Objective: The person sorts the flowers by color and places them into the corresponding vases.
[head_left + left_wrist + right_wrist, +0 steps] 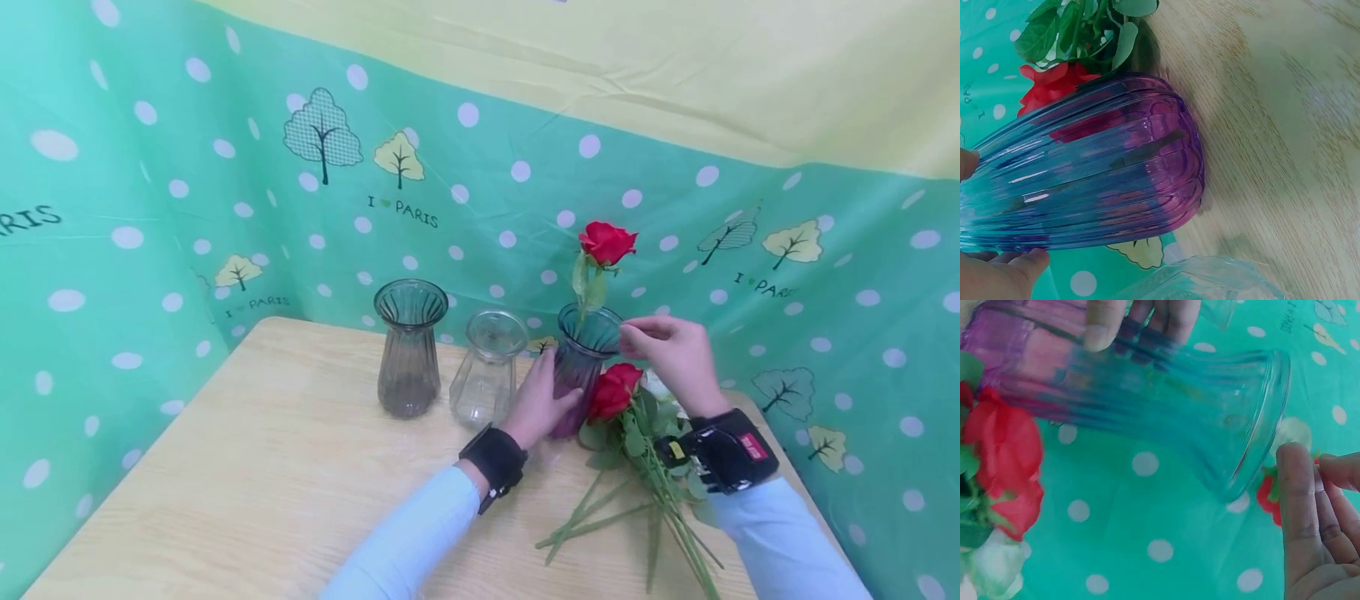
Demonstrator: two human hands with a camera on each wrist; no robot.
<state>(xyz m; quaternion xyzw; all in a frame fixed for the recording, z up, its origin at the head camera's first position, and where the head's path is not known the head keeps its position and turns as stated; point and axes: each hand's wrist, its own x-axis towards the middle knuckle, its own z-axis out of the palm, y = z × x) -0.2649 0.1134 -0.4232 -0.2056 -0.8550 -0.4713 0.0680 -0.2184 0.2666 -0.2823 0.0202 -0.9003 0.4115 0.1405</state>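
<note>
A ribbed glass vase [590, 365], blue above and purple at its base, stands on the table with my left hand [536, 404] gripping its side. In the left wrist view, the thumb and fingers lie on opposite sides of the glass [1097, 181]. One red rose [607, 242] stands upright in this vase, its bloom well above the rim and its stem showing through the glass. My right hand [675, 358] is beside the rim, fingers fairly straight and the thumb near them. Nothing shows held in it; in the right wrist view its fingers partly hide the rose [1269, 495].
Left of the held vase stand a clear vase [482, 392] and a grey vase [408, 375]. Loose red roses [615, 392] and a white flower [656, 385] lie on the right of the wooden table [300, 483], stems [678, 525] toward me. A polka-dot curtain [465, 158] hangs behind.
</note>
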